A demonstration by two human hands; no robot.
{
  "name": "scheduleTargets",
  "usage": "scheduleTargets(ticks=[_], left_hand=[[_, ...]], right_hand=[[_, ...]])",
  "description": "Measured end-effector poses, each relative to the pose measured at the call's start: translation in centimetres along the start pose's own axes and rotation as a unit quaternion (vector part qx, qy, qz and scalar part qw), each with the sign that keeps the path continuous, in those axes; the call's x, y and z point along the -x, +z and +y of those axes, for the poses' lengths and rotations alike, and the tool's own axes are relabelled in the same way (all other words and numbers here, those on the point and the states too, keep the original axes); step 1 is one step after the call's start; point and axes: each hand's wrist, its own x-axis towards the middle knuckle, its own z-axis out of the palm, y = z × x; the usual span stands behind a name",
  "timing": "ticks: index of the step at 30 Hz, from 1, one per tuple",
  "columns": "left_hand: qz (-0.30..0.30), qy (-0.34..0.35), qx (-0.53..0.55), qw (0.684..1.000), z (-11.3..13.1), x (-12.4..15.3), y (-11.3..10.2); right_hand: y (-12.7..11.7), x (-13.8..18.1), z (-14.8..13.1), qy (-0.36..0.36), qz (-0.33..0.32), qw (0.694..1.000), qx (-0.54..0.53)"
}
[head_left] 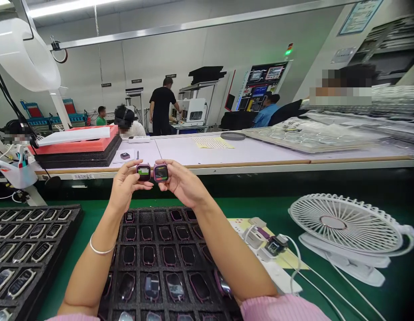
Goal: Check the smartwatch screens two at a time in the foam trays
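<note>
In my left hand [124, 180] is a smartwatch body [144, 172] with a dark case and a lit screen showing green and white. My right hand [176, 178] grips a second smartwatch body [160, 173], purple-rimmed, its screen lit with a few coloured marks. Both are held up side by side, screens facing me; whether they touch is hard to tell. Below my forearms lies a black foam tray [140, 263] whose compartments hold several dark-screened watch bodies. Two compartments at its far edge hold no watch.
At left sits another foam tray [76, 223] of silver-rimmed watches. A white fan [334, 223] and a charger with cables [277, 245] stand right. Across the bench, a raised shelf [180, 156] carries red and black foam [80, 145] and stacked plastic trays [304, 133]. People work beyond.
</note>
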Motion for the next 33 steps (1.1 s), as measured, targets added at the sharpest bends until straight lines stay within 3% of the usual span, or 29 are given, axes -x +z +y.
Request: scheduleTargets(ticks=[10,17,25,33], left_hand=[[-0.045,0.077,-0.002,0.996,1.2,-3.4,-0.3],[-0.025,0.157,-0.043,0.986,1.9,-5.6,0.3],[-0.032,0.217,-0.09,0.971,1.6,-6.3,0.1],[-0.031,0.21,-0.086,0.973,2.4,-5.3,0.5]], right_hand=[[0.0,-4.5,-2.4,-0.071,-0.03,0.997,0.012],[0.1,-6.0,-4.1,-0.117,-0.081,0.988,0.059],[-0.1,-5.8,-4.7,-0.136,-0.104,0.979,0.109],[0.4,-5.0,-5.1,-0.134,-0.105,0.979,0.111]])
